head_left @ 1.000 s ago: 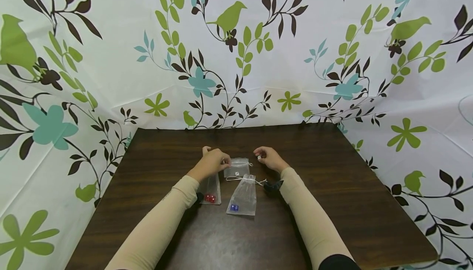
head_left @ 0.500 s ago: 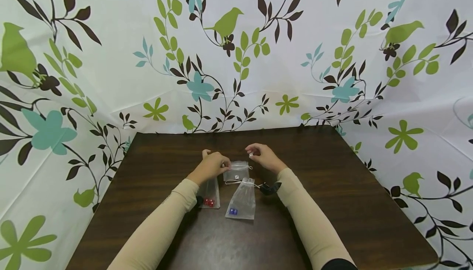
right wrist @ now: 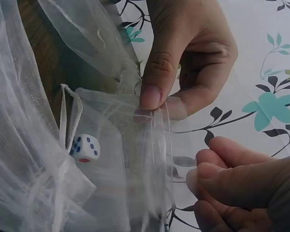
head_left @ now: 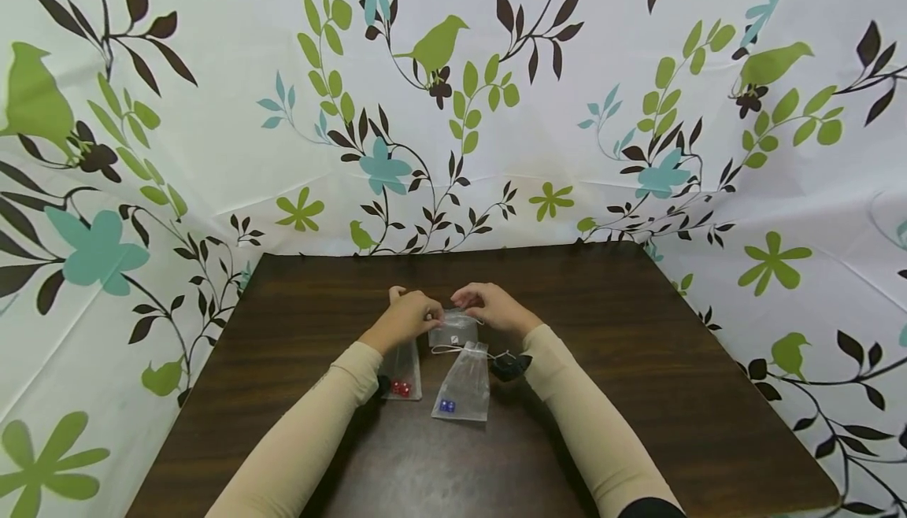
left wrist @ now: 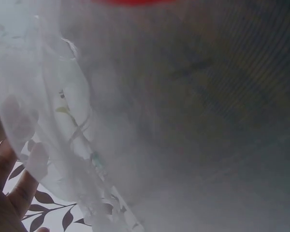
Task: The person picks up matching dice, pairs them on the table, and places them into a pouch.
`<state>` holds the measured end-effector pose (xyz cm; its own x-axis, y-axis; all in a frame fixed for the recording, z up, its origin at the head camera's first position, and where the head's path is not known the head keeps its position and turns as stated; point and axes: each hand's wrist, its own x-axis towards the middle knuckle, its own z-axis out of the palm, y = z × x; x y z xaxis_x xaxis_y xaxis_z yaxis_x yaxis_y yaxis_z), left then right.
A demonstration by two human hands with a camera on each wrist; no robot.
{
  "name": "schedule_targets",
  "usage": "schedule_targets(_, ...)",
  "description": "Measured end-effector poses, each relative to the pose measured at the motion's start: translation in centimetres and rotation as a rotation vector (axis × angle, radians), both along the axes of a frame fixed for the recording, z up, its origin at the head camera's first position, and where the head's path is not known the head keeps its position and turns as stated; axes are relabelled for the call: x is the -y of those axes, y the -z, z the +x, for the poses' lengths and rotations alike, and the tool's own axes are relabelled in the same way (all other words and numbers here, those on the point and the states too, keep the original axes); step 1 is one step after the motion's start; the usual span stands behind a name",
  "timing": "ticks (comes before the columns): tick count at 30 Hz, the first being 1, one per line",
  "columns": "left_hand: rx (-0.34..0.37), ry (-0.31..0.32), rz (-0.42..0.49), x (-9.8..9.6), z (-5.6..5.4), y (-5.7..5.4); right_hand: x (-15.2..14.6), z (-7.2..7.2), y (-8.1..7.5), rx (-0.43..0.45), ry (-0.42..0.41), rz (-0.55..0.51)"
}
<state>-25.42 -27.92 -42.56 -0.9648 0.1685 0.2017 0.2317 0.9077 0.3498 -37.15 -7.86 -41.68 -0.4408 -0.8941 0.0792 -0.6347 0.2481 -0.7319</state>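
My left hand (head_left: pixel 407 317) pinches the mouth edge of a sheer white drawstring pouch (head_left: pixel 442 337), its thumb (right wrist: pixel 152 94) pressing the rim in the right wrist view. Inside that pouch lies one white die (right wrist: pixel 87 147) with blue pips and a red spot. My right hand (head_left: pixel 496 307) is at the open mouth with thumb and fingers curled together. The white die it carried is hidden by the fingers. In the left wrist view, blurred sheer fabric (left wrist: pixel 150 125) covers most of the picture, with a few fingers (left wrist: pixel 21 191) at lower left.
A second sheer pouch (head_left: pixel 464 380) with blue dice (head_left: pixel 447 406) lies closer to the person. Under the left wrist lies another pouch (head_left: pixel 407 364) holding red dice (head_left: pixel 401 388). All rest on a dark wooden table (head_left: pixel 602 360), before a patterned cloth (head_left: pixel 496 132).
My right hand has moved left with the white die, from beside the pouch to its mouth, and the die is now out of sight. The left hand has kept its pinch.
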Motion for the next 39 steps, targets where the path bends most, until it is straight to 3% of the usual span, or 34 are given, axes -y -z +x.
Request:
schedule_targets(7, 0.013, -0.006, -0.005, -0.2, -0.2, 0.0, -0.8, 0.2, 0.4, -0.013, 0.03, -0.049)
schedule_targets(15, 0.034, -0.019, 0.035, 0.2, -0.2, 0.2, -1.4, 0.2, 1.5, 0.032, -0.014, 0.036)
schedule_targets(19, 0.056, -0.031, 0.08, 0.4, -0.1, -0.1, -1.3, 0.2, 1.6, 0.008, -0.002, 0.075)
schedule_targets(23, 0.051, -0.039, 0.101, 0.7, -0.1, -0.5, -1.1, 0.3, 1.4, -0.051, 0.044, 0.042)
schedule_targets(27, 0.0, -0.055, 0.092, 1.1, -0.2, -0.7, -0.8, 0.2, 1.3, -0.092, 0.087, -0.03)
schedule_targets(33, -0.141, -0.063, 0.073, 1.5, -0.2, -0.9, -0.9, -0.2, 1.2, -0.212, 0.08, -0.174)
schedule_targets(39, -0.234, -0.049, 0.07, 2.1, 0.1, -1.2, -1.0, -0.4, 0.9, -0.281, 0.105, -0.128)
